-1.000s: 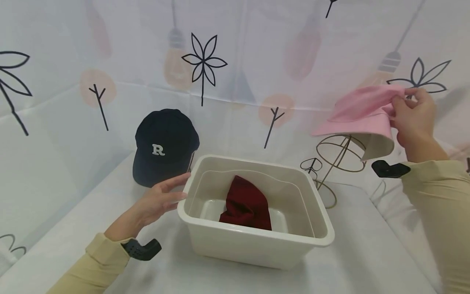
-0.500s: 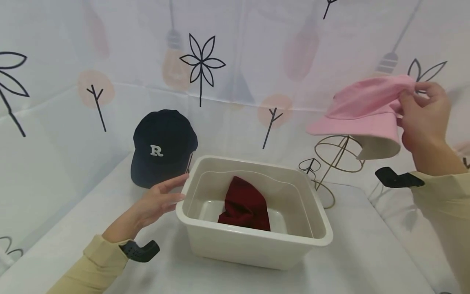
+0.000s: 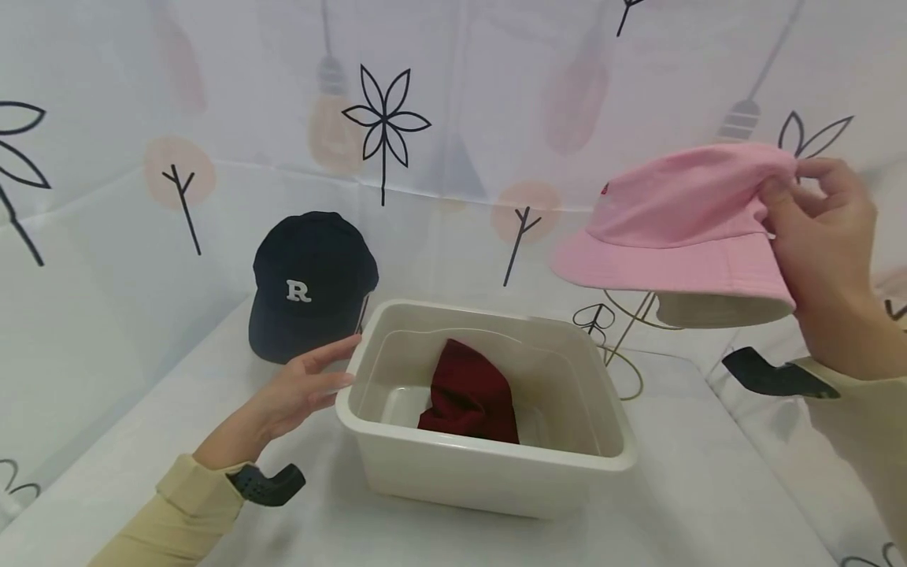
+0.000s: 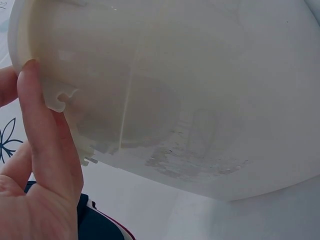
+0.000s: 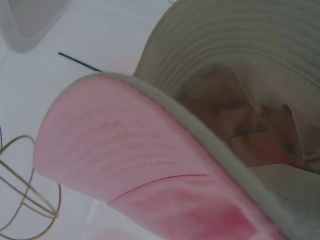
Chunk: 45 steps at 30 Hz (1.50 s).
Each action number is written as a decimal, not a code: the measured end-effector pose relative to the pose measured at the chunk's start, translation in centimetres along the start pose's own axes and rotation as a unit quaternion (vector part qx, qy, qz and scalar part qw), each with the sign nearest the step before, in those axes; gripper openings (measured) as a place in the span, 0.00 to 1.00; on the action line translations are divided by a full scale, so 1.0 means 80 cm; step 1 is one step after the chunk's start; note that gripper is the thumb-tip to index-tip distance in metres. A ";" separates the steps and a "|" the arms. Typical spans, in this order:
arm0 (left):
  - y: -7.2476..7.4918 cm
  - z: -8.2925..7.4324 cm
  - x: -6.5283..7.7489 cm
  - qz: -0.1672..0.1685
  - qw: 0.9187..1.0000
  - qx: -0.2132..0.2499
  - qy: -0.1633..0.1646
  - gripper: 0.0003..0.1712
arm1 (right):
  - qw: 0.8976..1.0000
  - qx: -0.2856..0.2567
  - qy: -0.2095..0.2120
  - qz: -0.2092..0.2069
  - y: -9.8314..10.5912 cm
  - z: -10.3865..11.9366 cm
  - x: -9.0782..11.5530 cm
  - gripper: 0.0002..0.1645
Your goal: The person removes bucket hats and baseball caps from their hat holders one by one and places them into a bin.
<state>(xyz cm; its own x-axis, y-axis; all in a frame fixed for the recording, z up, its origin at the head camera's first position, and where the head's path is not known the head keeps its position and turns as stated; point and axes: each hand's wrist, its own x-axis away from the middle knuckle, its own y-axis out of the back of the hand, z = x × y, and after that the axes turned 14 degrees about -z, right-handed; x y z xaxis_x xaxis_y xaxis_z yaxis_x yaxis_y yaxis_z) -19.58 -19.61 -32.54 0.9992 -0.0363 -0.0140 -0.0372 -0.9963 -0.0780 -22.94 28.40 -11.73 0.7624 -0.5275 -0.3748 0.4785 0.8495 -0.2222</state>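
Observation:
My right hand [image 3: 825, 252] pinches the crown of a pink bucket hat [image 3: 673, 213], its beige lining [image 5: 240, 45] turned toward the right wrist view. The hat hangs brim down in the air, above and to the right of a cream plastic tub [image 3: 460, 472]. My left hand [image 3: 294, 394] touches the tub's left rim with its fingers extended; the left wrist view shows the fingertips right at the rim's edge. Inside the tub lies a crumpled dark red cloth hat [image 3: 471, 394]. Behind my left hand is a navy baseball cap [image 3: 312, 268] with a white R.
A gold wire hat stand [image 3: 627, 339] rises behind the tub's right side, partly hidden by the pink hat. Thin wire shows beneath the navy cap. White cloth covers the table [image 3: 694, 457], and a patterned curtain [image 3: 453, 118] hangs behind.
The pink hat first rose a little off the wire stand, then came forward and left toward the tub, looking larger now. My left hand stays at the tub's rim.

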 end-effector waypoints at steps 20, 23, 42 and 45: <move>0.002 0.003 0.000 0.003 1.000 -0.002 -0.005 0.39 | 0.992 -0.020 0.021 0.121 -0.005 0.003 0.100 0.22; 0.002 0.003 0.000 0.002 1.000 -0.003 -0.007 0.40 | 0.987 -0.039 0.011 0.153 -0.004 -0.001 0.111 0.22; 0.003 0.004 -0.002 0.003 1.000 0.002 0.001 0.40 | 0.967 0.092 0.019 0.237 -0.049 -0.054 0.143 0.10; 0.004 0.006 -0.003 0.005 1.000 0.003 0.001 0.40 | 0.964 0.118 0.014 0.236 -0.059 -0.068 0.143 0.10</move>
<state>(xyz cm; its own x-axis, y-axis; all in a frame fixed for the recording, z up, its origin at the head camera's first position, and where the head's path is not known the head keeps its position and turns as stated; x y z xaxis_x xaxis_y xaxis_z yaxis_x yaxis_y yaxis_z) -19.84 -19.90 -33.02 0.9989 -0.0456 -0.0137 -0.0466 -0.9953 -0.0845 -18.87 18.42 -19.86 0.9094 -0.0794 -0.4082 0.1693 0.9673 0.1890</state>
